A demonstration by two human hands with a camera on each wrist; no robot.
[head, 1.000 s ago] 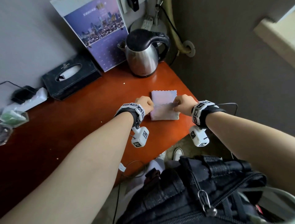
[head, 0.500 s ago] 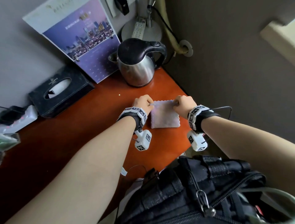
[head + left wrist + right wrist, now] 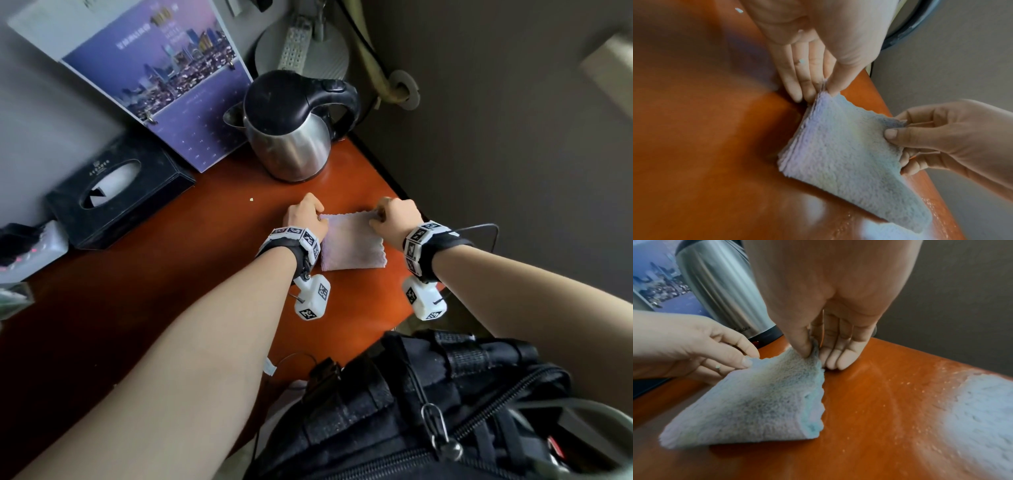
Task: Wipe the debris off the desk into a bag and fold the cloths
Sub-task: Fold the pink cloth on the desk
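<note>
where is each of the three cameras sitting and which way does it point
Head: worn on the head, looking forward and down at the desk; shows both forearms, left hand and right hand pinching the cloth, kettle behind.
Left wrist: looks along the left hand at its pinched cloth corner; the right hand enters from the right.
Right wrist: looks along the right hand; the left hand enters from the left.
Shared: all three show the cloth and both hands.
</note>
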